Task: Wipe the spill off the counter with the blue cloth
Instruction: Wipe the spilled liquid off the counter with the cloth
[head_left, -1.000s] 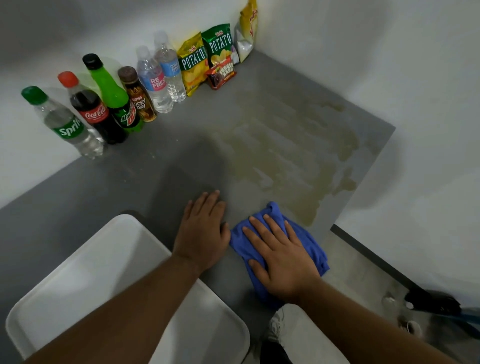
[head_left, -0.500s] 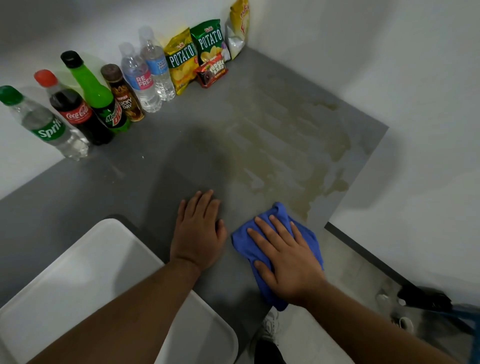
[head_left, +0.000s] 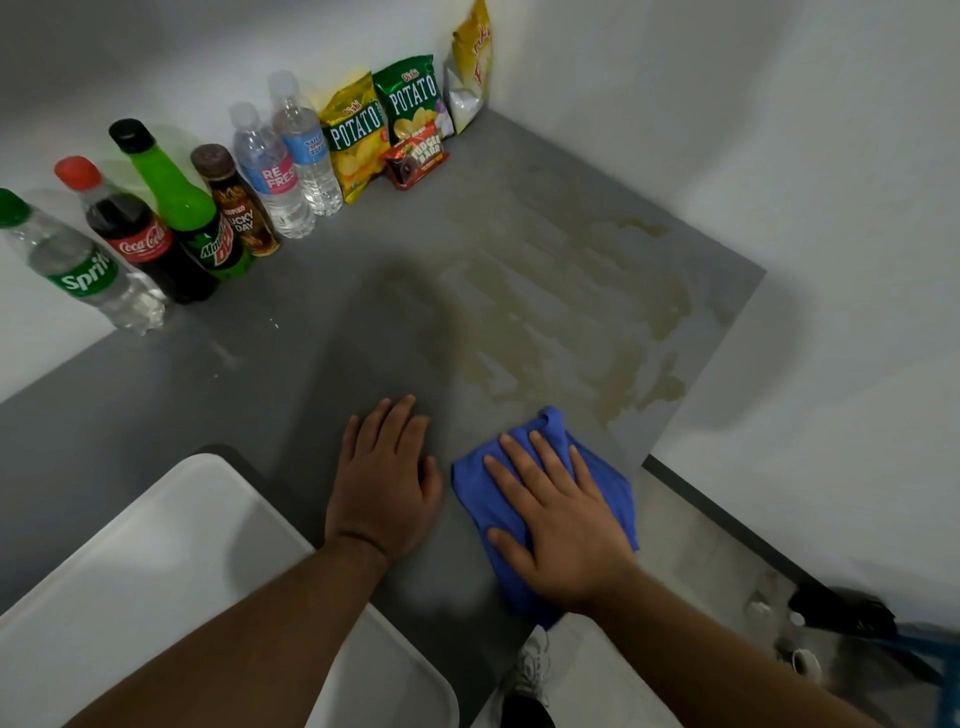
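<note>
A yellowish streaked spill (head_left: 566, 322) covers the right half of the grey counter (head_left: 249, 374). The blue cloth (head_left: 608, 483) lies flat near the counter's front right corner, just short of the spill's near edge. My right hand (head_left: 556, 525) presses down on the cloth with fingers spread. Beside it, my left hand (head_left: 382, 488) rests palm-down on the bare counter, fingers apart and holding nothing.
Several drink bottles (head_left: 171, 218) and snack bags (head_left: 379, 124) line the back wall. A white tray (head_left: 130, 587) sits at the front left, under my left forearm. White walls close the back and right. The counter ends at the right, with floor (head_left: 701, 571) below.
My right hand and the cloth stay near the front right corner, shifted only slightly against the spill's near edge. My left hand rests in the same spot. The camera view shifted a little.
</note>
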